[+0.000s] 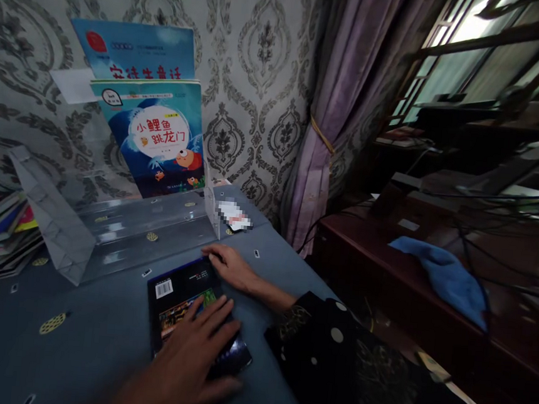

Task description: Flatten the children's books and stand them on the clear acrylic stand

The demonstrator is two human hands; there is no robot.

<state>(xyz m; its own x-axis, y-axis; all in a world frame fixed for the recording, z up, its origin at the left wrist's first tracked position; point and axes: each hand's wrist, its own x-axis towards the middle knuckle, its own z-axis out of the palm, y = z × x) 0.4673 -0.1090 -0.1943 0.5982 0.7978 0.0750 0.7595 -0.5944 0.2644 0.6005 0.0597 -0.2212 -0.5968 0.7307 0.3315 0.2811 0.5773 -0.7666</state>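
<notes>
One glossy rectangular book [180, 298], clear angular stand [59, 228]

On the right arm, the person wears a black sleeve [364, 361], which lies toward five o'clock of the view. Its cloth carries pale round dots, some large and some quite small, and between them is a dim brownish pattern of fine curling lines (perhaps flowers, but it is too dark to tell). The cuff is wide and loose, and the forearm before it is bare. The right hand [230, 266] is bare; the left hand [195, 346], toward seven o'clock, is also bare and slightly blurred.
</notes>
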